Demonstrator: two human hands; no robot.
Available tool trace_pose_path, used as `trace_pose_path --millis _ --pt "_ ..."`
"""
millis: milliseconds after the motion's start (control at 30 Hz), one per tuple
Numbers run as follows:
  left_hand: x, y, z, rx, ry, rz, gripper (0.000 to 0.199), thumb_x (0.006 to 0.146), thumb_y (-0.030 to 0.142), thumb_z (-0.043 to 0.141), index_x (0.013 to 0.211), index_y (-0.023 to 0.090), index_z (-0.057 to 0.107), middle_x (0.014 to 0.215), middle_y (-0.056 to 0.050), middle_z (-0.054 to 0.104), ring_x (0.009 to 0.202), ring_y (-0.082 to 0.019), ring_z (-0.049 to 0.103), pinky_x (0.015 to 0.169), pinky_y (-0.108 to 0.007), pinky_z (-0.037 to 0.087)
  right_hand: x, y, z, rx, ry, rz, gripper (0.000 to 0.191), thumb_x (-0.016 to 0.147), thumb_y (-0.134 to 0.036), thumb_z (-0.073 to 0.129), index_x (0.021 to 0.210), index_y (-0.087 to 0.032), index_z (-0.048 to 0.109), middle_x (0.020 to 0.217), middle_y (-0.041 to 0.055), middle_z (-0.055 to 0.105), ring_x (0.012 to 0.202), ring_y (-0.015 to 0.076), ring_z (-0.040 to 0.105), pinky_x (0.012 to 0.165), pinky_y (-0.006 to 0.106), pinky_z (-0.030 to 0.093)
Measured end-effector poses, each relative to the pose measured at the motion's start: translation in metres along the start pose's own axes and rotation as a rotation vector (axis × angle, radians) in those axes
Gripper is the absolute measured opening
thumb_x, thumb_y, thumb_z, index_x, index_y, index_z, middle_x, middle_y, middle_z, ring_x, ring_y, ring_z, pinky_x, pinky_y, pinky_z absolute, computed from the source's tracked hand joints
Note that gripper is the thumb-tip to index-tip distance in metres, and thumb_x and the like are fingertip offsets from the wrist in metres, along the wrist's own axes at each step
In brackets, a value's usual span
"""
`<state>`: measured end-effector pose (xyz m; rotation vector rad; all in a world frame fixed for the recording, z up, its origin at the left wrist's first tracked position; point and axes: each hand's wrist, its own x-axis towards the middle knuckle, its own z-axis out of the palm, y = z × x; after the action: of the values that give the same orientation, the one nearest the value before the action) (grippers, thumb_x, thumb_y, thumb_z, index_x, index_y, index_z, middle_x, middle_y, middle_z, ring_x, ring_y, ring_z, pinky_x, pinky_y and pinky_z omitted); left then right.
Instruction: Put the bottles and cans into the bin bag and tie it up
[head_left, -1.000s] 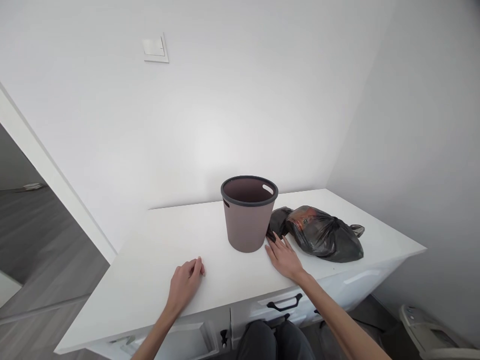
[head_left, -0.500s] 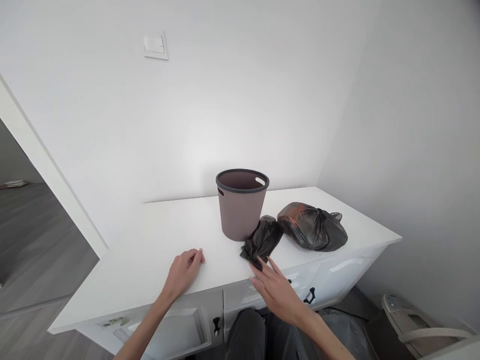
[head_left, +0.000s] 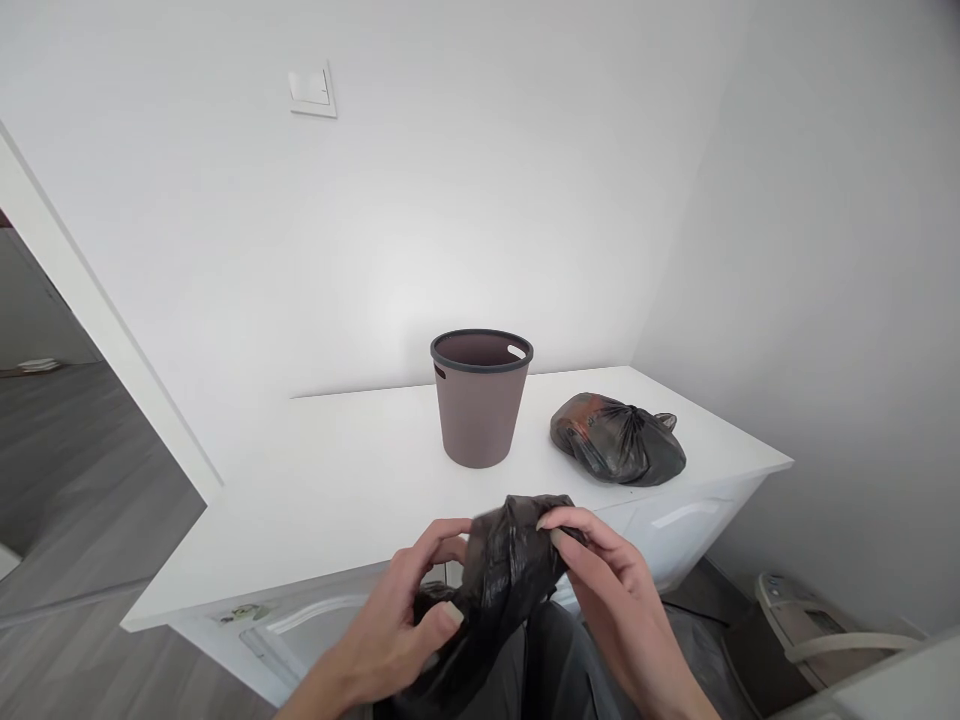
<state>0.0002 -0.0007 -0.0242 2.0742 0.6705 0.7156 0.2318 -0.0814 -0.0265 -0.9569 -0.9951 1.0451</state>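
A crumpled black plastic bag [head_left: 508, 555] is held up in front of the white counter's front edge. My left hand [head_left: 409, 610] has its thumb and fingers closed round the bag's left side. On the other side, my right hand [head_left: 611, 580] pinches the bag's upper right part between thumb and fingers. Beyond the bag, a mauve trash can [head_left: 480, 415] with a dark rim and cut-out handles stands upright on the counter. To its right lies a tied, filled black garbage bag [head_left: 619, 440], with something orange showing through the plastic.
The white counter [head_left: 352, 480] sits against a wall bearing a light switch [head_left: 312, 92]. Cabinet doors are below it. At the lower right stands a beige appliance [head_left: 814, 625] with a handle. A doorway opens at the far left.
The black plastic bag has come off the counter towards me. My right hand, which was touching it, now pinches it. My left hand has moved right from the counter and holds it too.
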Motion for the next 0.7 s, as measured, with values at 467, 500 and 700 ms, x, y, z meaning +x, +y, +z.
trace_pose_path --millis 467,500,700 --pt "-0.042 0.015 0.024 0.086 0.489 -0.432 0.049 0.096 0.062 0.053 0.101 0.018 0.075 0.088 -0.007 0.075 0.089 -0.029 0.069 0.082 -0.032 0.058 -0.037 0.027 0.048 -0.028 0.433 0.116 0.057 0.084 -0.065 0.073 0.128 -0.028 0.069 0.137 0.0094 0.068 0.128 0.0319 0.062 0.098 0.039 0.057" --pt "-0.045 0.013 0.026 0.056 0.516 -0.46 0.051 0.095 0.064 0.054 0.103 0.018 0.075 0.09 -0.008 0.076 0.091 -0.03 0.07 0.081 -0.032 0.058 -0.041 0.031 0.049 -0.045 0.43 0.147 0.058 0.083 -0.066 0.073 0.127 -0.027 0.07 0.134 0.0098 0.07 0.126 0.0317 0.063 0.096 0.037 0.058" --pt "-0.053 0.007 0.036 -0.03 0.545 -0.547 0.059 0.095 0.07 0.049 0.108 0.019 0.076 0.105 -0.011 0.078 0.097 -0.033 0.073 0.079 -0.036 0.062 -0.042 0.047 0.039 -0.264 0.441 0.228 0.047 0.085 -0.064 0.072 0.106 -0.022 0.075 0.1 0.0078 0.079 0.095 0.028 0.074 0.076 0.029 0.06"
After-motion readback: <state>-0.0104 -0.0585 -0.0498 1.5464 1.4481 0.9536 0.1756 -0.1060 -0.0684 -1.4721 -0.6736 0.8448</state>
